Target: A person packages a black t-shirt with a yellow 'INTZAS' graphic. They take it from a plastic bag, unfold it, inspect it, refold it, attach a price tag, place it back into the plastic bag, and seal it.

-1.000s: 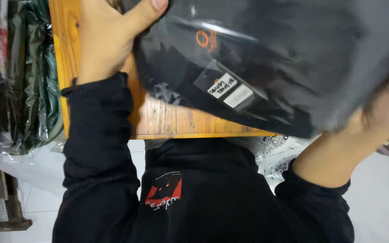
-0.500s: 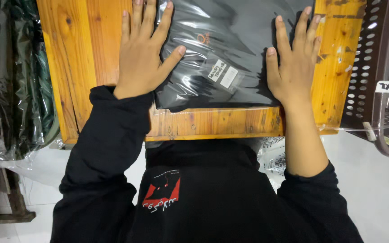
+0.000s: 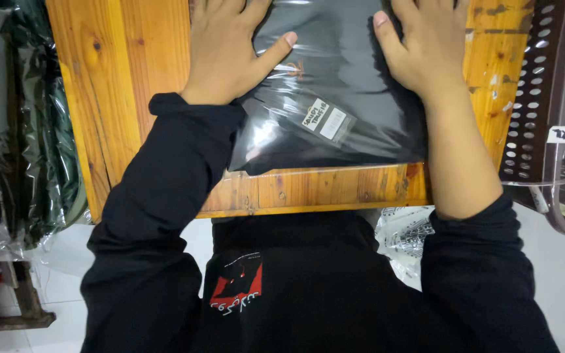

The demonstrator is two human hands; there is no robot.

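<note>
A black garment sealed in a clear plastic bag (image 3: 335, 104) lies flat on the orange wooden table (image 3: 132, 72); a small white label sits on the bag's front. My left hand (image 3: 227, 52) rests palm down on the bag's left edge, fingers spread, thumb stretched onto the plastic. My right hand (image 3: 426, 49) presses flat on the bag's right side. Neither hand grips anything. My fingertips run out of the top of the view.
Stacked bagged garments, dark green and black (image 3: 27, 124), stand at the left. A dark brown perforated plastic basket (image 3: 544, 104) sits at the right. A printed plastic bag (image 3: 407, 238) lies below the table edge on the white tiled floor.
A second ago both hands held the bagged garment lifted and tilted. It has since been laid flat on the table, and the hands have slid further up its sides.
</note>
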